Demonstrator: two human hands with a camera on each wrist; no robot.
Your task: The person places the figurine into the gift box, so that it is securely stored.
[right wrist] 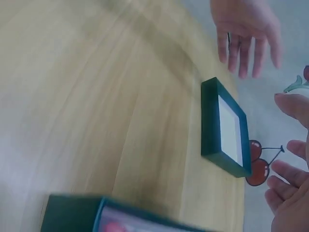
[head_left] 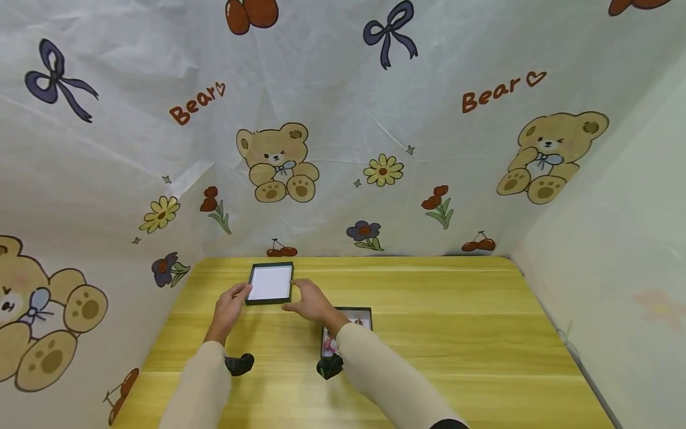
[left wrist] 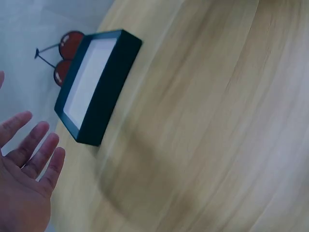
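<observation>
A shallow dark green square box part (head_left: 270, 282) with a white inside lies on the table toward the back left, its hollow side up. My left hand (head_left: 231, 307) is at its left side, fingers spread and relaxed; in the left wrist view a gap shows between the fingers (left wrist: 36, 150) and the box part. On the other side is my right hand (head_left: 309, 300), thumb and fingers apart, with nothing in its grasp. The right wrist view shows both hands standing off from the green walls (right wrist: 211, 118).
Under my right forearm sits a second dark-edged box (head_left: 367, 311) with colourful contents, partly hidden by the sleeve. The wooden table (head_left: 455, 322) meets a bear-patterned wall covering (head_left: 332, 202) at the back. A cable (head_left: 576, 351) runs along the right edge.
</observation>
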